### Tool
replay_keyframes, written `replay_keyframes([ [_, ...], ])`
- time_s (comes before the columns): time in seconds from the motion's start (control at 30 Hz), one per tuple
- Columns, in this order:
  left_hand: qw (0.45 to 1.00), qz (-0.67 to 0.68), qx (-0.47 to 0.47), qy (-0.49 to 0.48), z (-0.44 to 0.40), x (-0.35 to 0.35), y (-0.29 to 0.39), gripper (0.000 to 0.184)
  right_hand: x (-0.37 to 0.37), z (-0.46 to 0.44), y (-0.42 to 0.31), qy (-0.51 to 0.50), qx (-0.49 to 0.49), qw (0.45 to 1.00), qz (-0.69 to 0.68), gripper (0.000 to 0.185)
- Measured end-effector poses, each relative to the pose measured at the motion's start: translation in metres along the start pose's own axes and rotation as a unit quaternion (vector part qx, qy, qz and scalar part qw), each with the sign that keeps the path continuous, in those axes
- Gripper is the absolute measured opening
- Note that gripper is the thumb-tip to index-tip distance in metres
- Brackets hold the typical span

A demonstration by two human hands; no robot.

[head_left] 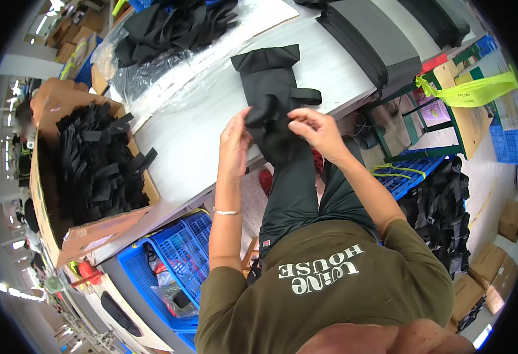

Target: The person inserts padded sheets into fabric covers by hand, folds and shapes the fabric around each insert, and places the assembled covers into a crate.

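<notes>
In the head view, a black fabric piece [266, 82] lies on the near edge of the desk [173, 147], its wide folded end flat on the pale top and its nearer part bunched and dark over the person's lap; the desk probably bears the far end, leaving only the near part for the hands to manage. The left hand [233, 144] pinches the piece's left side between thumb and fingers, seemingly to steady that edge. The right hand [319, 133] is at the opposite side, thumb and forefinger drawn near each other at the cloth; blur and folds hide the contact, so I cannot tell whether they are closed on it. Working from both sides likely keeps the fabric spread and stops it twisting. Just beyond the right fingers, a strap loop [307, 96] sticks out sideways, out from under either palm. A cardboard box [108, 223] of loose black strips [102, 159] stands to the left, open at the top, presumably for easy reach. More black pieces [173, 29] are heaped on plastic farther back, and grey and black material [374, 38] lies in layers toward the far right, apart from the handled piece.
</notes>
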State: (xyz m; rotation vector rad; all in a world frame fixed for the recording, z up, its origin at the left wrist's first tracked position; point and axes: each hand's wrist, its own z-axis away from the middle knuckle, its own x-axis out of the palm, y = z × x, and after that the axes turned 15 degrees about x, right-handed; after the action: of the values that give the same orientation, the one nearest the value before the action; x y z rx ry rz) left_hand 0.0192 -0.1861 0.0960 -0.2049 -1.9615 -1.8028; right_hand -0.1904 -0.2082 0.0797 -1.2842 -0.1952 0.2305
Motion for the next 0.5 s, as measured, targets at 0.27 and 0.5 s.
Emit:
replay_keyframes([
  [0.27, 0.979, 0.036, -0.091, -0.181, -0.021, -0.003, -0.017, 0.022, -0.003, -0.012, -0.002, -0.082, 0.030, 0.996, 0.009, 0.018],
  [0.5, 0.979, -0.062, -0.064, -0.184, -0.021, 0.010, -0.009, 0.023, 0.008, -0.012, 0.006, -0.039, 0.014, 0.998, 0.041, 0.024],
])
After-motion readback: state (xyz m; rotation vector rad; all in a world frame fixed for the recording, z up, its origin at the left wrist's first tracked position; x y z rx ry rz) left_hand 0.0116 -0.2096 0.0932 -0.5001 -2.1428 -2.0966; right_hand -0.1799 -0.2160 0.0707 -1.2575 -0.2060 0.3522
